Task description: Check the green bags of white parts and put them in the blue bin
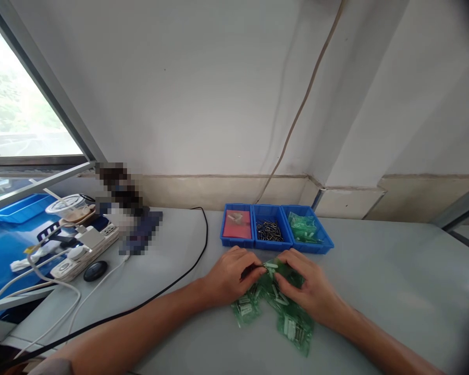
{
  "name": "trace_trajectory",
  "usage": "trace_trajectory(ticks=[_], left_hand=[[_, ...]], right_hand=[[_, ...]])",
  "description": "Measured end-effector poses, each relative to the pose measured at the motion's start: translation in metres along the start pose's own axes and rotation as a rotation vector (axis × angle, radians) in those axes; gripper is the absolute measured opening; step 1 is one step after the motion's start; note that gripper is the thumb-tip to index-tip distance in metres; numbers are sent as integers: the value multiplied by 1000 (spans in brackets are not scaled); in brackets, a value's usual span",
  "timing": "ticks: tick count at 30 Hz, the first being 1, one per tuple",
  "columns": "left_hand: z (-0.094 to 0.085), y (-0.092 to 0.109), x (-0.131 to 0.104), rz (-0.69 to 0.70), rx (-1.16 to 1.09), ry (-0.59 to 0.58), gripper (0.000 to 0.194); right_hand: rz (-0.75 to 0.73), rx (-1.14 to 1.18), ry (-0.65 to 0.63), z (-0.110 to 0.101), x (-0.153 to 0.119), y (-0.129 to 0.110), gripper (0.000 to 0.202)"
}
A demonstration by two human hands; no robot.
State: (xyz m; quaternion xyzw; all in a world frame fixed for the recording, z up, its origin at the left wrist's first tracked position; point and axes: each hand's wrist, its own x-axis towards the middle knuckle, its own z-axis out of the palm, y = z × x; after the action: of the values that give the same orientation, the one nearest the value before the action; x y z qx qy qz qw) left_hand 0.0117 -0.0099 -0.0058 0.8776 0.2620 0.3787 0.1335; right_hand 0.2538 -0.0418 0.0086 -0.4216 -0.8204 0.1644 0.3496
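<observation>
In the head view, green plastic bags (pixel 296 329) holding white plugs and dark metal screws lie on the grey table in front of me. My left hand (pixel 232 276) pinches the upper edge of a green bag between thumb and fingers. Close beside it, my right hand (pixel 307 284) grips the same bag by its upper part, thumb and fingers closed on it. Another small green bag (pixel 245 309) lies below my left hand. Fingers and folds of plastic partly hide the contents.
Joined blue bins stand behind my hands: one with a red sheet (pixel 234 230) and pale pieces, one with screws (pixel 269 231), one with green bags (pixel 305 229). A black cable (pixel 183 272) crosses the table. At left are a power strip (pixel 64 266) and black mouse (pixel 95 271).
</observation>
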Motion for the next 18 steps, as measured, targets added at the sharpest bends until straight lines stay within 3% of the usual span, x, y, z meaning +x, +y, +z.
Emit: trace_trajectory(ticks=[13,18], left_hand=[[1,-1,0,14,11,-10,22],[-1,1,1,-23,0,17,21]], right_hand=[[19,4,-45,1,-2,2,11],[47,3,24,1,0,5,15]])
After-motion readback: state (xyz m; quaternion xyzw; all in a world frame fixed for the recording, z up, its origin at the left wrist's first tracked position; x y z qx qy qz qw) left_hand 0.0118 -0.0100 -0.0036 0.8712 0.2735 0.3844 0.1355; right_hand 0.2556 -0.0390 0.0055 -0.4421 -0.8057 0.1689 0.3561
